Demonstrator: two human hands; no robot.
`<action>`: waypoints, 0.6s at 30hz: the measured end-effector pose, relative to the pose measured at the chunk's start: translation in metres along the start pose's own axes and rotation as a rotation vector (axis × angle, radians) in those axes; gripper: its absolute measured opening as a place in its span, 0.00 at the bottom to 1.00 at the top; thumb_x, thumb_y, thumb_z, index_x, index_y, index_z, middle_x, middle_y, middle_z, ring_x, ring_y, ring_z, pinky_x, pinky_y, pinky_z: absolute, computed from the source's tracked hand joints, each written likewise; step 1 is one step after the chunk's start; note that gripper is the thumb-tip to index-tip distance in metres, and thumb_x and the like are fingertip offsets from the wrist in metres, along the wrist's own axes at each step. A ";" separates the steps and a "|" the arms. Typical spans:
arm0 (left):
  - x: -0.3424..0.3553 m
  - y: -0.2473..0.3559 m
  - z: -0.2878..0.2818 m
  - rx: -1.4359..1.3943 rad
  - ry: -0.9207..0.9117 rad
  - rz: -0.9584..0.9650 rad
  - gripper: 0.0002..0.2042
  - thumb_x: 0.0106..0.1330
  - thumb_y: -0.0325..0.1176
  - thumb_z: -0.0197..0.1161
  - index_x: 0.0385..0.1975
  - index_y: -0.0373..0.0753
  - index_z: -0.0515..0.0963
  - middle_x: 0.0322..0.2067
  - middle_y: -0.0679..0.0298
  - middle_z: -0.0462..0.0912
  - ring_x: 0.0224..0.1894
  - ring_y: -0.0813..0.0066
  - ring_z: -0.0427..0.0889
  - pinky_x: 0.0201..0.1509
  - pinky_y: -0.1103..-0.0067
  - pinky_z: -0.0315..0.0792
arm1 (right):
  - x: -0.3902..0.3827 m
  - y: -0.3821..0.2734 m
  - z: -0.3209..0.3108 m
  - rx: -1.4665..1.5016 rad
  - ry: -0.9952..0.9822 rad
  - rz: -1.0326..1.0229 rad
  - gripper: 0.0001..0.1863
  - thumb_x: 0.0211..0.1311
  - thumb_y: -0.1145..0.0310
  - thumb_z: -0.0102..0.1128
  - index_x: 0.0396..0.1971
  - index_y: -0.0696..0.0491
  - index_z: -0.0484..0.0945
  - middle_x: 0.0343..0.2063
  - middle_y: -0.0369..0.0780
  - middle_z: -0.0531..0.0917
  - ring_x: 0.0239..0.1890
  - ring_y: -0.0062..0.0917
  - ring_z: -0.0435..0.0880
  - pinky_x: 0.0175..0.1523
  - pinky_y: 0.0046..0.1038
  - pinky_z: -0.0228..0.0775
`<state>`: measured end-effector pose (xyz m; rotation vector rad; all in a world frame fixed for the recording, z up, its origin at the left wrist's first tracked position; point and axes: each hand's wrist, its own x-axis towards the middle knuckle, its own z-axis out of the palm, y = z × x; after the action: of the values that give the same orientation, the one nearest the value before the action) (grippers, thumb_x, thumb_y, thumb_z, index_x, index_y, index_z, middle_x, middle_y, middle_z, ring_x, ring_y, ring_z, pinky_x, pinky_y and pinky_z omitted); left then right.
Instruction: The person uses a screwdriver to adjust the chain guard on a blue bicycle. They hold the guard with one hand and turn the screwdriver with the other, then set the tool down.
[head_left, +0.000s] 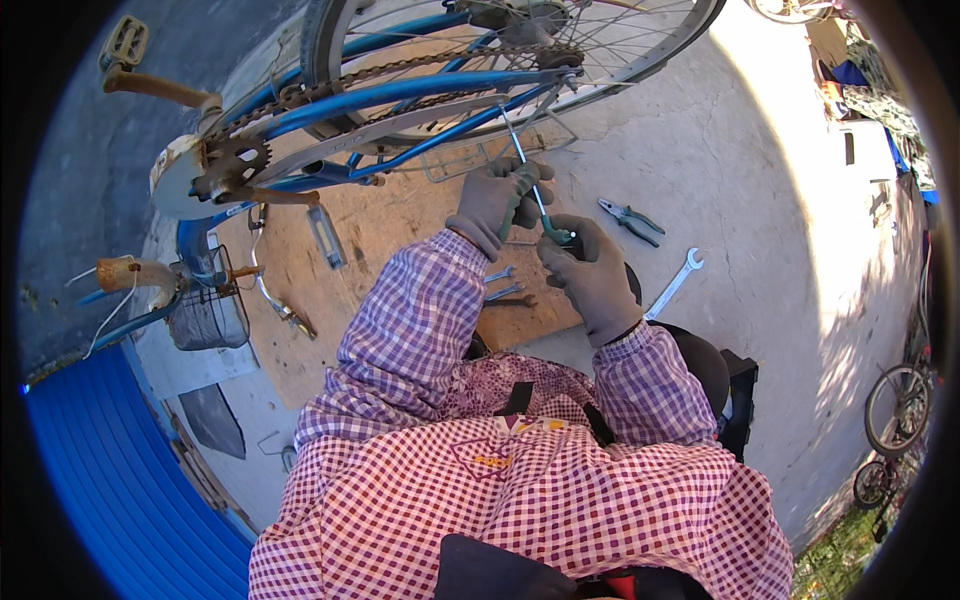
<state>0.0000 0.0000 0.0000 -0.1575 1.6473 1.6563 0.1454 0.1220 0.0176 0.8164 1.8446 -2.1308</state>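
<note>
Screwdriver [516,142] up in both hands, slanting away from the body, its tip right by the far end of a grey strip [385,130] under the bike's blue frame [400,92]; whether it bites on anything there is too small to tell. Left hand [498,198], gloved, is the farther one: forearm angled up and to the right, fingers curled round the shaft partway along. And here's the right hand [592,278], gloved too, lower and nearer the chest, forearm rising up and to the left, fingers folded in on the green handle. Hands close together, both elbows bent! Off to the right, pliers [632,222] lie on the concrete, and a wrench [677,281] sits just beside the right wrist.
</note>
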 end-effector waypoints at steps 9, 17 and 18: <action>-0.003 0.000 0.002 -0.012 0.025 -0.009 0.13 0.78 0.35 0.59 0.49 0.30 0.83 0.32 0.56 0.87 0.20 0.80 0.79 0.25 0.81 0.78 | 0.015 0.025 0.008 0.710 0.044 0.206 0.14 0.78 0.63 0.57 0.56 0.53 0.76 0.41 0.40 0.85 0.31 0.21 0.84 0.36 0.27 0.84; 0.001 -0.003 -0.005 -0.017 -0.052 -0.001 0.15 0.80 0.37 0.57 0.52 0.31 0.82 0.32 0.54 0.88 0.20 0.79 0.80 0.25 0.80 0.78 | 0.016 0.026 0.007 0.671 0.075 0.301 0.20 0.74 0.58 0.64 0.56 0.54 0.74 0.40 0.39 0.84 0.28 0.18 0.81 0.33 0.26 0.81; 0.000 -0.003 -0.005 -0.016 -0.037 -0.005 0.15 0.80 0.36 0.57 0.51 0.31 0.83 0.32 0.54 0.88 0.20 0.79 0.79 0.24 0.80 0.78 | 0.014 0.023 0.008 0.554 0.188 0.292 0.23 0.71 0.57 0.67 0.57 0.55 0.74 0.42 0.40 0.84 0.29 0.19 0.82 0.33 0.26 0.81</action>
<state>-0.0002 -0.0046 -0.0036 -0.1379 1.6045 1.6598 0.1424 0.1126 -0.0086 1.3451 1.1006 -2.4505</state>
